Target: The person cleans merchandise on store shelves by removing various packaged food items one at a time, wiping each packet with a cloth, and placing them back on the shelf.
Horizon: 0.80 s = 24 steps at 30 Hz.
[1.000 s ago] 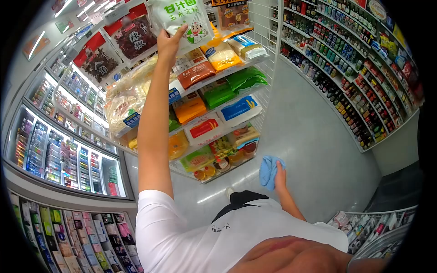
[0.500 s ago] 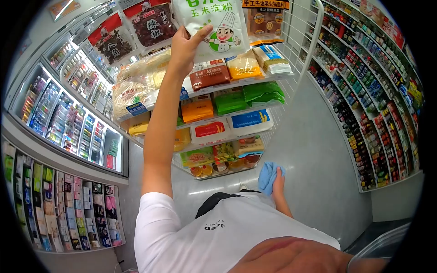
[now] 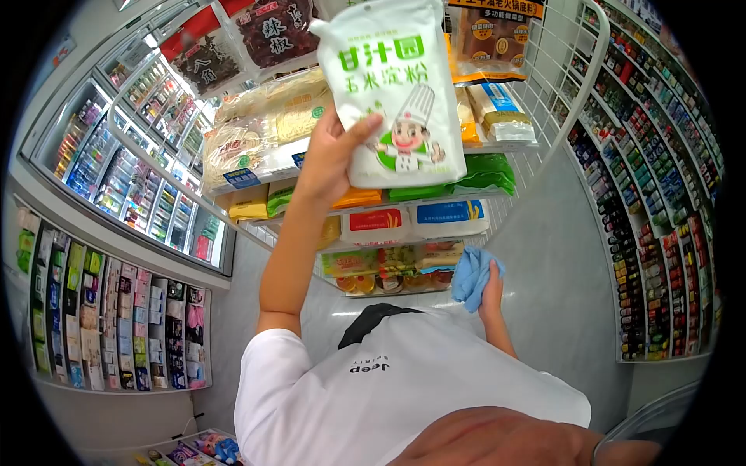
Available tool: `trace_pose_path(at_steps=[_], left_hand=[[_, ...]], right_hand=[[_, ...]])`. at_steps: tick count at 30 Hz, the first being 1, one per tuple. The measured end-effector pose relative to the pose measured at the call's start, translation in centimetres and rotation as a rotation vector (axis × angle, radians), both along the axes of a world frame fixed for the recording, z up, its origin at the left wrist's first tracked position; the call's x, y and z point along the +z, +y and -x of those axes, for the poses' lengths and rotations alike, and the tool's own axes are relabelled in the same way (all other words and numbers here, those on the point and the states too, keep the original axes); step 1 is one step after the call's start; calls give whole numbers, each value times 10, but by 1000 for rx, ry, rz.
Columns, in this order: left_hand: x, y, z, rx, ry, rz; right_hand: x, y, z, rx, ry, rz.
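Note:
My left hand grips the lower left side of a white pouch of corn starch, thumb across its front. Green lettering and a cartoon chef show on the pouch, which is held up before a wire shelf rack. Low on the right, my right hand is closed on a crumpled blue cloth. Behind the pouch hang bags of dried chilies and star anise, and a brown packet with an orange top.
Bagged noodles, a green bag and white packs with blue labels fill the rack's tiers. Lit drink coolers and a shelf of small packets stand left. Shelves of bottles and jars line the right, across grey floor.
My left hand has brought the corn starch pouch down and closer, away from the hanging packets, its front showing more fully. The blue cloth in my right hand has risen slightly.

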<state>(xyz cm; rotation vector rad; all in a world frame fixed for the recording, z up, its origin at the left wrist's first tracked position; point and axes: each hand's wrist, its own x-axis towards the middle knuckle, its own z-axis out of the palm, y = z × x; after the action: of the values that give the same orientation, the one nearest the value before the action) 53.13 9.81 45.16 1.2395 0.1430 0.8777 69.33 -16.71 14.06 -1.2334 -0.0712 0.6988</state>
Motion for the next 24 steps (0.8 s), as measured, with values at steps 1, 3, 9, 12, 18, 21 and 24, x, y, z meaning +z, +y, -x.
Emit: trace_pose_path(at_steps=[1, 3, 9, 12, 18, 21, 24], left_hand=[[-11, -6, 4, -40, -2, 55], [-31, -21, 9, -61, -1, 172], [-80, -60, 19, -227, 90, 347], [-119, -80, 13, -239, 148, 338], [-165, -90, 23, -365, 86, 582], [-189, -99, 19, -326, 81, 708], [-192, -117, 7, -338, -149, 874]], right_hand=[[8, 3, 2, -1, 7, -37], [30, 7, 10, -11, 22, -101], [143, 22, 37, -52, 49, -397], [140, 27, 36, 42, 27, -335], [137, 14, 50, 152, -40, -235], [144, 6, 55, 173, 14, -210], [141, 7, 58, 185, 19, -153]])
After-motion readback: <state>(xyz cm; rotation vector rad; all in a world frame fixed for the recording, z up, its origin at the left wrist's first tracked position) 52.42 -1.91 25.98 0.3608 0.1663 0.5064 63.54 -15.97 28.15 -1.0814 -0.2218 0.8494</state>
